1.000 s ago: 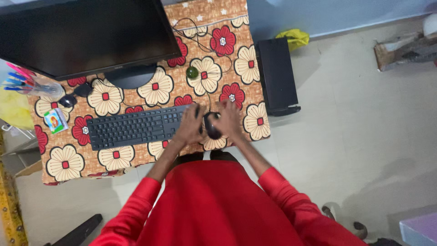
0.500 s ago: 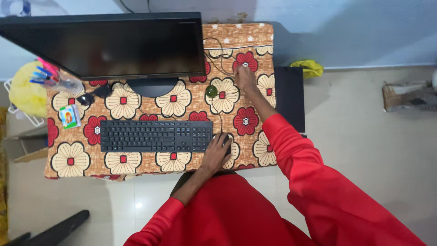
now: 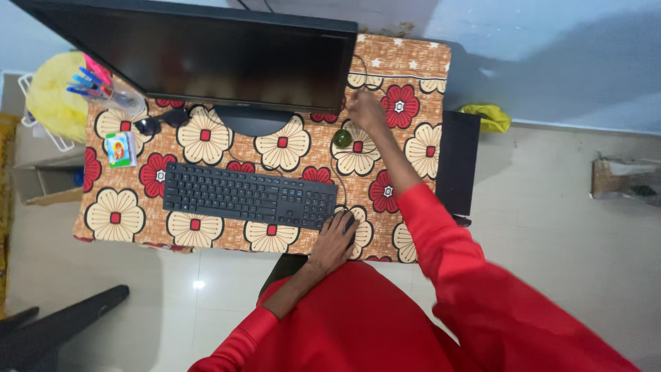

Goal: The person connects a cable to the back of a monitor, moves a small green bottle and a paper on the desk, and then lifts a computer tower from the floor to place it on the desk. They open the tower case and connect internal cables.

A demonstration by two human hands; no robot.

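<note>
My left hand (image 3: 336, 236) lies curled over a black mouse (image 3: 349, 223) at the table's near edge, just right of the black keyboard (image 3: 248, 196). My right hand (image 3: 367, 111) is stretched to the back of the table, beside the right end of the dark monitor (image 3: 206, 55). Its fingers are bunched at a thin black cable (image 3: 337, 180) that runs from the mouse toward the back. A small green round object (image 3: 342, 139) sits just left of my right wrist. The table is covered by a floral cloth (image 3: 413, 148). Both my sleeves are red.
At the back left stand a cup of pens (image 3: 113, 95), dark sunglasses (image 3: 158, 122) and a small colourful box (image 3: 119, 149). A black computer tower (image 3: 458, 162) stands on the floor right of the table, with a yellow bag (image 3: 485, 117) behind it and a cardboard box (image 3: 623, 179) further right.
A second ago both hands were together at the mouse. My right hand has since reached to the back of the table and stayed there; my left hand remains on the mouse.
</note>
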